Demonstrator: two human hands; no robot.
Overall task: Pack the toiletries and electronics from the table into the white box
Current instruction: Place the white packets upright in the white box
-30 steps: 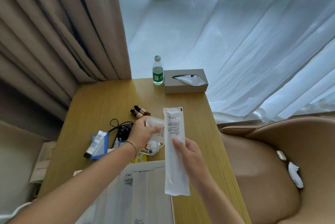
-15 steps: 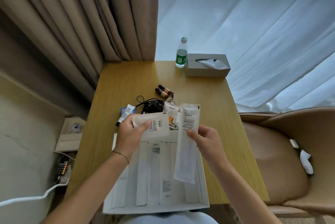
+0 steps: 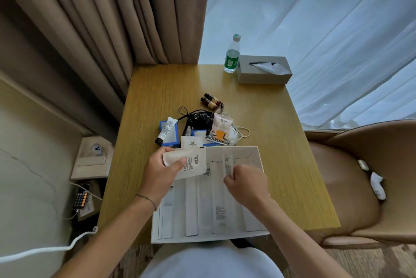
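The table [image 3: 157,88] carries my white box [image 3: 258,156] at its near edge, the box overhanging toward me, with several long white packets lying side by side in it, their long axes running from the near edge to the far edge. Beyond the box's far wall, about mid-table, the unpacked heap waits: a black cable bundle [image 3: 199,119], a white tube [image 3: 166,130], two brown vials [image 3: 210,102].

My right hand [image 3: 247,184] is down inside the box toward its right side, fingers curled round the long sachet [image 3: 227,164], whose long axis lines up with the packets already there, so I judge it only needs laying into its row. My left hand [image 3: 161,173] pinches the flat square sachet [image 3: 191,163] over the box's far-left corner; that one is next, and the left hand is nearer the free left side.
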